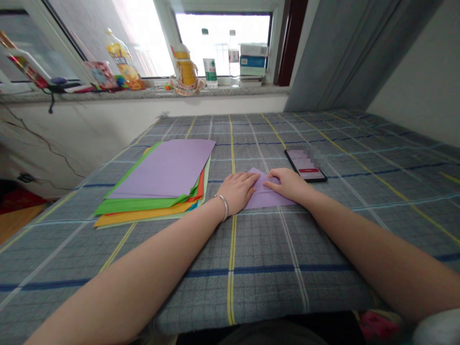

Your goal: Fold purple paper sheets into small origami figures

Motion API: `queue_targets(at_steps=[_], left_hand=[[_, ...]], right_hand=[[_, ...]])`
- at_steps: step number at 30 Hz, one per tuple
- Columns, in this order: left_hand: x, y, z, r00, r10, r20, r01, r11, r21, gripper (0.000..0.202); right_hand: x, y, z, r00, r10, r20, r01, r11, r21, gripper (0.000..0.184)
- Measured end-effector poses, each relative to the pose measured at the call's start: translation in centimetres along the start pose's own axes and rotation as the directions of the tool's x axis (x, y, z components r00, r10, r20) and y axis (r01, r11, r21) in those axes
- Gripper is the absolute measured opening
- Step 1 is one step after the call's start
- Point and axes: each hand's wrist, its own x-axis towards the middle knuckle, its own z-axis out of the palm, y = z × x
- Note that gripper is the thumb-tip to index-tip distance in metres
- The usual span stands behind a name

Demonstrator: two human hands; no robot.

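Relative to the sheet on the cloth, the paper stack was located at ten o'clock, the phone at two.

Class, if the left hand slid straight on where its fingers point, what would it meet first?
Probably the right hand, facing the left hand across the paper they both touch; depth is hard to judge from one view.

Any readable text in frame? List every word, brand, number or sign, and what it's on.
Nothing reads with certainty.
Orange drink bottle, pink packet: lettering too blurred.
Green-labelled bottle, clear bottle, stacked boxes: print too small.
Phone: screen partly pixelated, rest too small.
Folded purple paper: no writing visible.
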Motion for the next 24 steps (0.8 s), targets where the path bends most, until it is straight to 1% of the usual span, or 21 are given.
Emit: queue_targets(at_steps=[6, 9, 12, 15, 19, 21, 24], left_hand=[[0.6, -0.2, 0.1, 0.999, 0.032, 0.016, -0.031, 0.998, -0.047, 0.041], [0.6, 0.0, 0.2, 1.000, 0.015, -0.012, -0.015, 0.999, -0.028, 0.039], [0.7, 0.1, 0.2, 1.000, -0.012, -0.022, 0.011, 0.999, -0.039, 0.045], [0.9, -0.2, 0.2, 1.000, -0.029, -0.011, 0.028, 0.993, -0.119, 0.048], [1.2, -0.5, 0.2, 0.998, -0.055, -0.003, 0.053, 0.976, -0.210, 0.046], [1.2, -0.5, 0.2, 0.998, -0.058, 0.002, 0.057, 0.975, -0.216, 0.045], [1.2, -0.5, 0.2, 0.999, -0.053, 0.001, 0.052, 0.976, -0.209, 0.046]], right_hand=[[0.0, -0.2, 0.0, 0.999, 0.024, 0.025, -0.024, 1.000, 0.001, 0.023], [0.0, -0.2, 0.0, 0.999, 0.027, 0.029, -0.026, 1.000, -0.013, 0.023], [0.0, -0.2, 0.0, 0.999, 0.026, 0.034, -0.025, 0.999, -0.019, 0.024], [0.0, -0.2, 0.0, 0.999, 0.026, 0.047, -0.025, 1.000, -0.017, 0.023], [0.0, -0.2, -0.1, 0.998, 0.034, 0.060, -0.032, 0.999, -0.020, 0.024], [0.1, -0.1, -0.1, 0.997, 0.031, 0.072, -0.030, 1.000, -0.006, 0.027], [0.3, 0.1, -0.2, 0.994, 0.016, 0.109, -0.020, 0.999, 0.037, 0.038]])
